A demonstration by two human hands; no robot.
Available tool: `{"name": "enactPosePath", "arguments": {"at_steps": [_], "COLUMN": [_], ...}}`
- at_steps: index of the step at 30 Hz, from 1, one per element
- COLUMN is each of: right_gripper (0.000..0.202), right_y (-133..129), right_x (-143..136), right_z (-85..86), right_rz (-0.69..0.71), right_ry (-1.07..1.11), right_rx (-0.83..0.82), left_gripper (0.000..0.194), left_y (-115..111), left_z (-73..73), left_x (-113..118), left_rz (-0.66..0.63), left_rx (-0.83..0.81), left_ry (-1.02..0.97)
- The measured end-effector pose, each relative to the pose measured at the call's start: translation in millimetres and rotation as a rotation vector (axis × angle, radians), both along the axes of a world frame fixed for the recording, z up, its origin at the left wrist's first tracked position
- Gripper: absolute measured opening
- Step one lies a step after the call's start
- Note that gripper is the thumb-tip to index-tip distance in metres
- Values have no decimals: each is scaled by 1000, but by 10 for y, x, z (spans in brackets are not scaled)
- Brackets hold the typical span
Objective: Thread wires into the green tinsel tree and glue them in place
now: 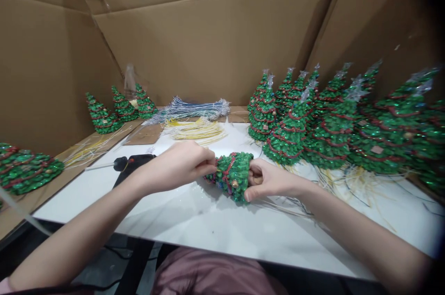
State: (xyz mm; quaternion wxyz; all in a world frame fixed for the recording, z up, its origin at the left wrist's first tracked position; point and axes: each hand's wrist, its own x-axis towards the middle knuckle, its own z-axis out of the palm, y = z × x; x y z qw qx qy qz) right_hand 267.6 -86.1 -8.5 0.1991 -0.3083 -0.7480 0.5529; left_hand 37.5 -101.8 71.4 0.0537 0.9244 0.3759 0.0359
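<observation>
Lying sideways at the counter (181,225), one green tree (231,177) seems light, stiff and bumpy, best held at tip and rim; the left hand's (181,163) fingers pinch its narrow end, the right hand's (274,180) curl around its base rim. Around it: one black glue gun (134,164), two wire bundles (200,109), three back-left trees (146,105), and a right-side tree cluster (288,135) too crowded to count.

One head-worn camera looks forward and down from close above the white tabletop (194,223), facing a cardboard wall (208,45).
</observation>
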Motion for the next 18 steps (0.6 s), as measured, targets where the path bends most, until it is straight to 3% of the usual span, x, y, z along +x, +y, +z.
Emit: {"name": "enactPosePath", "arguments": {"at_steps": [4, 10, 18], "right_gripper": [47, 46, 47], "right_y": [7, -4, 2], "right_x": [6, -5, -4], "right_z": [-8, 0, 16], "right_rz": [-13, 45, 40], "right_ry": [0, 33, 13], "right_rx": [10, 2, 12], "left_gripper": [29, 12, 18], "left_y": [-7, -110, -136], "left_z": [-69, 12, 35], "left_x": [26, -132, -195], "left_rz": [14, 94, 108], "left_rx": [-8, -19, -19], "left_ry": [5, -57, -178]}}
